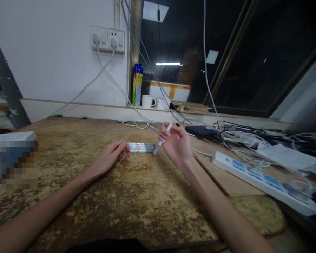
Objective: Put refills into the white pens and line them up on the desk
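Several white pens with grey ends [141, 147] lie side by side in a row on the worn wooden table [137, 203]. At the row's left end, my left hand [118, 151] rests with curled fingers closed around the pen ends; the fingertips partly hide them. My right hand [177, 142] is raised just right of the row, palm turned up. Its fingers are closed on a single white pen [162, 140], tilted with its grey end down, near the right ends of the lying pens.
At right stand a white power strip [252, 175], tangled cables [242, 140] and a dark flat box [202, 131]. On the sill are a spray can [137, 84], a white mug [147, 101] and a cardboard box [191, 107]. A white cable [139, 123] lies behind the pens.
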`<state>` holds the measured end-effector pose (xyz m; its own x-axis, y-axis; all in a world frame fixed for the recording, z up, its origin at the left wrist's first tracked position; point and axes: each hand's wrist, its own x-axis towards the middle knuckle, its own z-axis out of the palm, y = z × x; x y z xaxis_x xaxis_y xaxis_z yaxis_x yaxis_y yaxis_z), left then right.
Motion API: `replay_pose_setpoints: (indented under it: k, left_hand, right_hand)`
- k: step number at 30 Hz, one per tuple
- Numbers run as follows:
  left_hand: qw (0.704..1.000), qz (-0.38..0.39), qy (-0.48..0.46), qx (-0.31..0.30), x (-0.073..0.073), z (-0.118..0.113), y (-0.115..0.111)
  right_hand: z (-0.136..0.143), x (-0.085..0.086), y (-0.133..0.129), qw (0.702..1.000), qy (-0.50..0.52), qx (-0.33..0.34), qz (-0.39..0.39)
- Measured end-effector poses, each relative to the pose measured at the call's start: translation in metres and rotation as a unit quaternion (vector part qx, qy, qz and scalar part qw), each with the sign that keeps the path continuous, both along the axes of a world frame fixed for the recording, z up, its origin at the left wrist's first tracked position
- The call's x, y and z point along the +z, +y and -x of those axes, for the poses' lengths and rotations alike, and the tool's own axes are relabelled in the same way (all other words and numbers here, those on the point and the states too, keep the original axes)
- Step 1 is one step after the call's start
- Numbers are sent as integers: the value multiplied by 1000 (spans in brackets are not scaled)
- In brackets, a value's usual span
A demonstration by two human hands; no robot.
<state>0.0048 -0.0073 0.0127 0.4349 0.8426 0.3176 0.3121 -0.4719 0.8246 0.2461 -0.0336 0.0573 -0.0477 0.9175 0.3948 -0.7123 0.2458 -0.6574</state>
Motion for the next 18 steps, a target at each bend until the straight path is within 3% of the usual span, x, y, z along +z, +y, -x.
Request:
replay_pose_setpoints:
  k: [6, 12, 18]
  left_hand:
    - [1000, -7, 3, -22, 0, 1, 1]
    - [998, 3, -43, -49, 3, -3, -4]
    - [995, 18, -57, -81, 1, -6, -8]
  right_hand:
    - [6, -9, 6, 981, -175, -82, -27]
    - [11, -25, 7, 880, -443, -109, -130]
    - [15, -32, 2, 806, -548, -97, -202]
